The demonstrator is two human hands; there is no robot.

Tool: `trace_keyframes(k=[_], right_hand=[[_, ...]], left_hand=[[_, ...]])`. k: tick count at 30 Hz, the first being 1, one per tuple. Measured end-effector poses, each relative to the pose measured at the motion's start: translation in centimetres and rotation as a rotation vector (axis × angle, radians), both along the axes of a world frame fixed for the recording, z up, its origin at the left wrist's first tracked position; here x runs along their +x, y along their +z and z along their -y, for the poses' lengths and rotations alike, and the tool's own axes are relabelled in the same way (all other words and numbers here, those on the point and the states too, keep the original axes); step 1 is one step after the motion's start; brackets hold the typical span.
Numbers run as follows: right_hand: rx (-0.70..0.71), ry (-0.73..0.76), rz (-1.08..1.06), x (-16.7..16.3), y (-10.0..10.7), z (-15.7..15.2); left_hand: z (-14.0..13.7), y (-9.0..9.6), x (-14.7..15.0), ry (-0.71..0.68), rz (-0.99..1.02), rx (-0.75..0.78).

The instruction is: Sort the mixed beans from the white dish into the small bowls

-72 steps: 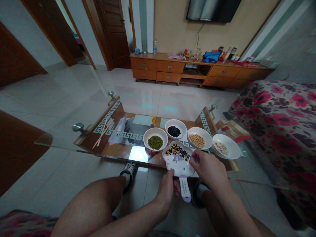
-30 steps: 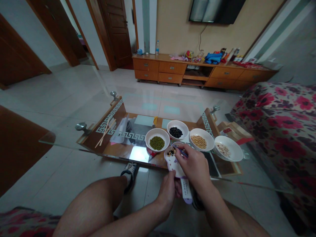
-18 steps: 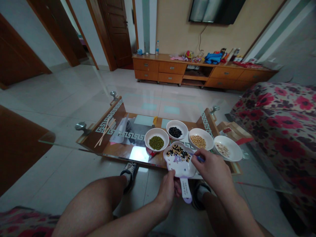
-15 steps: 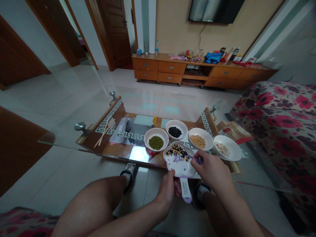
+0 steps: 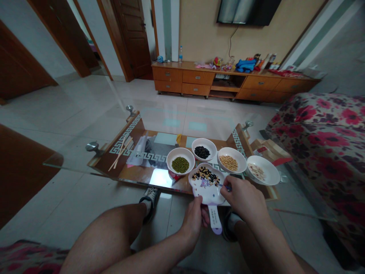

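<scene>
A white plate with a purple-tipped handle [image 5: 207, 195] carries mixed black and yellow beans [image 5: 205, 175] on its far half. My left hand [image 5: 194, 215] grips its near edge beside the handle, thumb on top. Over the plate's right side, my right hand [image 5: 242, 195] is closed on a slim purple utensil [image 5: 226, 187], whose tip touches the beans; its exact kind is hidden. Just beyond stand white bowls: one of green beans [image 5: 180, 164], one of black beans [image 5: 202, 152], one of yellow soybeans [image 5: 228, 163], and one of pale flakes [image 5: 257, 172].
The bowls stand on a glass-topped table [image 5: 137, 177] with metal corner fittings. Chopsticks [image 5: 121, 154] and papers [image 5: 141, 150] lie at its left. A brown paper bag [image 5: 270, 152] is behind the right bowl. A flower-patterned sofa [image 5: 322, 125] flanks the right side.
My right hand has shifted very slightly with the purple utensil at the beans. The plate, my left hand and the bowls look unchanged.
</scene>
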State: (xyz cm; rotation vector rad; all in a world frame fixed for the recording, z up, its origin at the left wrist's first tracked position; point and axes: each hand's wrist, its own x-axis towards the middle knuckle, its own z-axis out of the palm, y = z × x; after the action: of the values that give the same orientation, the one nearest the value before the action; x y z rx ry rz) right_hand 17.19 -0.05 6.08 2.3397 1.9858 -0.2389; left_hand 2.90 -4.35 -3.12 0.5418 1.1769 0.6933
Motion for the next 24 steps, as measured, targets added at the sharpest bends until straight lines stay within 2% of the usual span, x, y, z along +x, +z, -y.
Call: trace_keyframes(k=[17, 24], right_hand=[[0.012, 0.014, -0.003, -0.19, -0.19, -0.08], [0.091, 0.013, -0.026, -0.35, -0.09, -0.09]], left_hand=[[-0.11, -0.08, 0.05, -0.007, 0.000, 0.005], [-0.17, -0.27, 0.09, -0.019, -0.013, 0.014]])
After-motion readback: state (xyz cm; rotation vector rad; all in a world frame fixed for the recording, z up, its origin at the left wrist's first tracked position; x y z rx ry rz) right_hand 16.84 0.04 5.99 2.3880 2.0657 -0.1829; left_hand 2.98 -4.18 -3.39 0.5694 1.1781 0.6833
